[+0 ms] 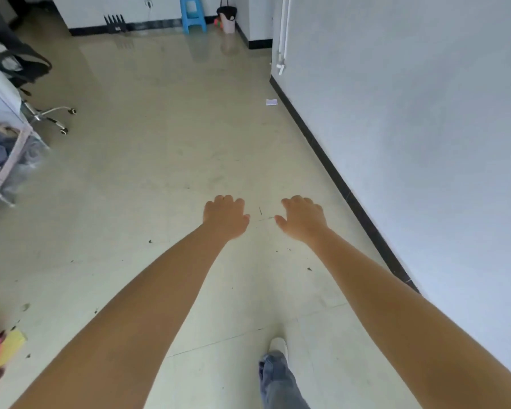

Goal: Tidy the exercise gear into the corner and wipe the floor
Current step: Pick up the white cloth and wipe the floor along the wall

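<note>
Head view: left hand and right hand stretched forward over pale floor, palms down, fingers loosely curled, holding nothing. Pink and yellow gear blurred at lower left edge. Blue stool against far wall.

I see both forearms bare, no sleeves; below, a faded blue jeans leg and a white shoe.
</note>
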### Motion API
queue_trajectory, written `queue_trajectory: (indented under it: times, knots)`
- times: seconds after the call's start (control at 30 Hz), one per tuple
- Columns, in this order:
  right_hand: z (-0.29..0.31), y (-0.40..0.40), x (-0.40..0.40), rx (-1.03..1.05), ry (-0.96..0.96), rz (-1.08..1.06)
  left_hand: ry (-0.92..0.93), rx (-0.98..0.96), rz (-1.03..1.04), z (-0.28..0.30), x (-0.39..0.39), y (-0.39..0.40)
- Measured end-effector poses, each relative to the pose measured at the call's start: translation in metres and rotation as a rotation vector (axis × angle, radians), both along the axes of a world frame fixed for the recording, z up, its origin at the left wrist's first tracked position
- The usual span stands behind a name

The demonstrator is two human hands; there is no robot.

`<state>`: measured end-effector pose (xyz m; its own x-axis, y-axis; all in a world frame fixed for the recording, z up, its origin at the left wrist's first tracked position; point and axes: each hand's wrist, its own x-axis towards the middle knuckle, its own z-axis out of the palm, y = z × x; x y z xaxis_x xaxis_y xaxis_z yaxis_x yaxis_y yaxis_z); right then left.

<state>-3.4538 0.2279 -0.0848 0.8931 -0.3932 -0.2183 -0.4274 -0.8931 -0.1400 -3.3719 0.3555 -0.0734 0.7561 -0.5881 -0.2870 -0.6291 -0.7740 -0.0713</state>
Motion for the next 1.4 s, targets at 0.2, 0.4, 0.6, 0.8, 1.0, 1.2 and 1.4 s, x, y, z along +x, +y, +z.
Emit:
queue_trajectory:
  times: [0.2, 0.4, 0.6, 0.8, 1.0, 1.2, 1.4]
  knots:
    - [-0.067, -0.027, 0.12, 0.091, 0.171, 0.004, 0.134, 0.064, 0.051, -0.057, 0.115, -0.028]
    - [-0.093, -0.071, 0.259, 0.155, 0.309, 0.033, 0.27, 0.127, 0.136, -0.084, 0.245, -0.062]
    - [-0.103, -0.104, 0.402, 0.153, 0.386, 0.085, 0.314, 0.166, 0.187, -0.098, 0.387, -0.084]
    - [-0.111, -0.148, 0.59, 0.133, 0.337, 0.053, 0.28, 0.136, 0.122, -0.101, 0.575, -0.137]
    - [-0.098, -0.204, 0.767, 0.16, 0.295, -0.058, 0.242, 0.155, 0.044, -0.087, 0.768, -0.196]
    - [-0.104, -0.284, 0.914, 0.174, 0.299, -0.146, 0.254, 0.2, -0.082, -0.102, 0.92, -0.282]
    - [-0.11, -0.395, 1.074, 0.175, 0.269, -0.217, 0.19, 0.187, -0.157, -0.107, 1.091, -0.391]
